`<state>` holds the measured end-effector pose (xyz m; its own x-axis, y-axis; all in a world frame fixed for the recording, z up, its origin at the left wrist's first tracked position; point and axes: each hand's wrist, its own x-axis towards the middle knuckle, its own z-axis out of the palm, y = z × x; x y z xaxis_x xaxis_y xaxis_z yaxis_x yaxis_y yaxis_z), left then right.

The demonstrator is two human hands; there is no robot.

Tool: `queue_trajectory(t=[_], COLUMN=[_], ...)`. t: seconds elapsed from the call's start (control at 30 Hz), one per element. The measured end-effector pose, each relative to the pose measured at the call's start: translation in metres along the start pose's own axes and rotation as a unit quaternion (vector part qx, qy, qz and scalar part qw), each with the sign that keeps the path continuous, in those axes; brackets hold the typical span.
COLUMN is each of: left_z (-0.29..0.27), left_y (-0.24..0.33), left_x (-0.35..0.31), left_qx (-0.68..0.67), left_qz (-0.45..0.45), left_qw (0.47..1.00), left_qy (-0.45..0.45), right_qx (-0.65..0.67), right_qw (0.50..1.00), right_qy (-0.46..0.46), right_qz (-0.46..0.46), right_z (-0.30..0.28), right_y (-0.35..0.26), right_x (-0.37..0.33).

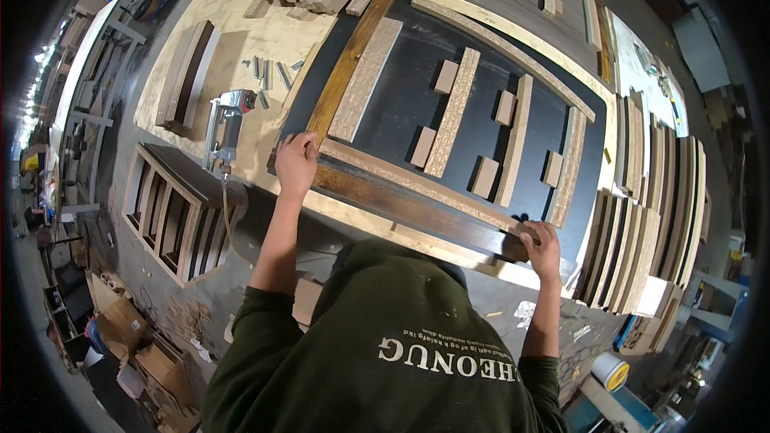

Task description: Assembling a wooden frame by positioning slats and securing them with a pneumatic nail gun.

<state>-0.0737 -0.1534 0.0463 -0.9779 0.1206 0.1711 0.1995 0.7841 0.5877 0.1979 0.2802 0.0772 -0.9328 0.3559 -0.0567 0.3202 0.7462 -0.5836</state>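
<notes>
I watched both hands grip a long dark wooden rail at mid-frame.
My left hand (297, 162) and right hand (542, 245) clasped the rail (409, 207) along the plywood tabletop's (265, 40) lower edge; a nail gun (226, 127) lay left.

Several brown cardboard boxes (148, 353) stand open on the floor at the lower left, close together, some with their flaps up. A round white tub with a yellow label (610, 370) stands at the lower right, near the floor. On the back of the person's dark green hooded top there is a printed white lettering patch (449, 357), in two lines.
</notes>
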Motion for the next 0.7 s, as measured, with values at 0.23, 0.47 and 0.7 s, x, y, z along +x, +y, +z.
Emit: queue_trajectory(t=[0.23,0.47,0.7], left_z=[0.036,0.037,0.041], left_y=[0.06,0.058,0.048], left_x=[-0.029,-0.055,-0.038], left_qx=[0.024,0.034,-0.033], left_qz=[0.202,0.249,0.196], left_qw=[0.975,0.964,0.969], left_qy=[-0.093,-0.085,-0.144], right_qx=[-0.037,-0.016,-0.074], right_qw=[0.999,1.0,0.995], right_qy=[-0.001,0.008,0.062], right_qz=[-0.018,-0.02,-0.027], right_z=[0.009,0.012,0.039], right_y=[0.002,-0.006,0.006], right_x=[0.006,0.004,0.007])
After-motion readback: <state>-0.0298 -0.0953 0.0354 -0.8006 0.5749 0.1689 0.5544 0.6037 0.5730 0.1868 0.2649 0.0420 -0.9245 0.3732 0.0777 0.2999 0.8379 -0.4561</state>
